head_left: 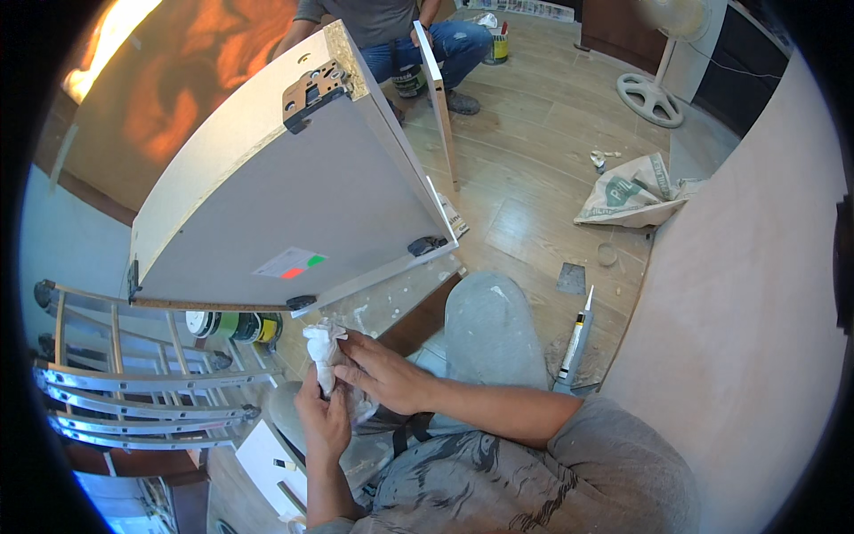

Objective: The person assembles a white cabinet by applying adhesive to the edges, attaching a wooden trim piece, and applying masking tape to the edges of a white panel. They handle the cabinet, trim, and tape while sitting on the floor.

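A small white bundle (324, 345), crumpled and wrapped in what looks like thin plastic, is held upright in front of my lap. My left hand (324, 422) grips it from below, thumb up against its side. Around its right side close the fingers of my right hand (390, 376), and some clear wrapping hangs beneath them. Just beyond the bundle is a large quarter-round cabinet panel (294, 205), grey-faced with a raw wood edge. It carries a metal hinge-like fitting (316, 92) at its top and black feet (427, 245) along its lower edge.
An aluminium ladder (151, 383) lies at the left beside paint cans (233, 327). On the right are a sealant tube (576, 338), a woven sack (632, 191) and a pale board (738, 294). Another person (391, 44) sits behind the cabinet, holding a narrow panel (436, 98). A fan (652, 93) stands farther back.
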`<state>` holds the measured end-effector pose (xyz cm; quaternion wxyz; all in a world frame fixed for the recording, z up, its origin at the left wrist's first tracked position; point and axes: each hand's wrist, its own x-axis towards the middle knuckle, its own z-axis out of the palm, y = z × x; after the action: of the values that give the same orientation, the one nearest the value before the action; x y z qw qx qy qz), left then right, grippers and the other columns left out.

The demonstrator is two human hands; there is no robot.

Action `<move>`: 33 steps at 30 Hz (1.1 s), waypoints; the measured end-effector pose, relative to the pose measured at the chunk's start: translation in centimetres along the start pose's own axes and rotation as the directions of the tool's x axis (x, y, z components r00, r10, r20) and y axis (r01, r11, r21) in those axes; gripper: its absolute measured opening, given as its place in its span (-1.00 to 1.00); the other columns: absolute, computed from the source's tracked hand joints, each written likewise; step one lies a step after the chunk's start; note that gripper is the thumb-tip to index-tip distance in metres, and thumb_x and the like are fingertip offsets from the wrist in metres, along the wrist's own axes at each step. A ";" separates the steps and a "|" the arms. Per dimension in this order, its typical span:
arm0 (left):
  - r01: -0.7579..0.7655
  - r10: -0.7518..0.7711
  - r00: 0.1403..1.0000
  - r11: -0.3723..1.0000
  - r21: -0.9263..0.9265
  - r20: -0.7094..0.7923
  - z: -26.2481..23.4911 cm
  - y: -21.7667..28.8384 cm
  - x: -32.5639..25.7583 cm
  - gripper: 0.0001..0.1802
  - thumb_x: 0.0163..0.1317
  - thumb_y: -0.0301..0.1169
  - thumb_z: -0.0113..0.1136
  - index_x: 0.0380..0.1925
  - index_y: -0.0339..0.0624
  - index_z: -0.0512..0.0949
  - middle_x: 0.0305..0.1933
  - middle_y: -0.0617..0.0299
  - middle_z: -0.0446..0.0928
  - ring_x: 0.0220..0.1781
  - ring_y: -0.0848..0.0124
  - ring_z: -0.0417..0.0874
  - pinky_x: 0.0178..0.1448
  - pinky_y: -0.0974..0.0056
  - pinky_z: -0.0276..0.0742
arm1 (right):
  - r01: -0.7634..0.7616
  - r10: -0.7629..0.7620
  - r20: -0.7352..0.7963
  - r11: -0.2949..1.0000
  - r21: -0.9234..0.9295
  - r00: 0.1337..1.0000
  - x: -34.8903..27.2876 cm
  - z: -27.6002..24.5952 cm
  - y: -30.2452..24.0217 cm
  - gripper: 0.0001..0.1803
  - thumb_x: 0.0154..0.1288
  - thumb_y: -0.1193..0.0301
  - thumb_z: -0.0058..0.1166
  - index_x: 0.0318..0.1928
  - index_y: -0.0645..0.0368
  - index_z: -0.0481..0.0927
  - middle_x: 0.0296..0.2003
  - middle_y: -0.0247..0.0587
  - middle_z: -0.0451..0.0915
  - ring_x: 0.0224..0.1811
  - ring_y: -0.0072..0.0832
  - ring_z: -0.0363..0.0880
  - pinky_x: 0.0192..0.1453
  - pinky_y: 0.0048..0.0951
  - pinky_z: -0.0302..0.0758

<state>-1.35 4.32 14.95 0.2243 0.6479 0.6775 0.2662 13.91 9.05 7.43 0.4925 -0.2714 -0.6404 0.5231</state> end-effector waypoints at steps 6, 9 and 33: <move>0.146 -0.198 0.978 0.863 -0.484 -0.058 0.3 -2.3 0.4 -0.39 0.60 0.04 -0.01 0.17 -0.36 0.56 0.03 0.11 0.71 -0.04 0.31 0.72 0.02 0.22 0.65 | -0.089 0.079 0.041 0.903 0.420 0.996 0.5 -1.2 -0.6 -0.46 0.65 0.20 -0.04 0.38 0.38 0.45 0.48 0.11 0.35 0.53 -0.21 0.32 0.59 -0.23 0.24; 0.363 -0.286 0.902 0.092 -0.927 0.324 0.4 -1.4 1.4 -0.35 0.65 0.05 -0.17 0.39 -0.29 0.39 0.31 0.05 0.58 0.23 0.22 0.67 0.29 0.15 0.62 | -0.088 -0.018 0.145 0.720 0.689 0.989 1.2 -2.9 0.0 -0.63 0.65 0.35 -0.05 0.22 0.30 0.66 0.49 0.01 0.35 0.54 -0.27 0.31 0.59 -0.22 0.24; 0.310 -0.264 0.940 0.384 -0.870 0.218 7.8 -7.4 4.4 -0.36 0.21 -0.05 0.42 0.22 -0.14 0.60 0.16 -0.11 0.62 0.34 0.05 0.55 0.47 0.01 0.37 | -0.458 0.480 0.128 0.676 0.577 0.868 2.5 3.6 1.0 -0.35 0.68 0.02 -0.22 0.54 0.16 0.23 0.49 -0.10 0.36 0.49 -0.23 0.38 0.52 -0.15 0.37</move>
<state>-2.17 9.15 4.35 0.5889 0.3093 0.5298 0.5261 9.49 10.07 7.45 0.4121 -0.2685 -0.3455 0.7992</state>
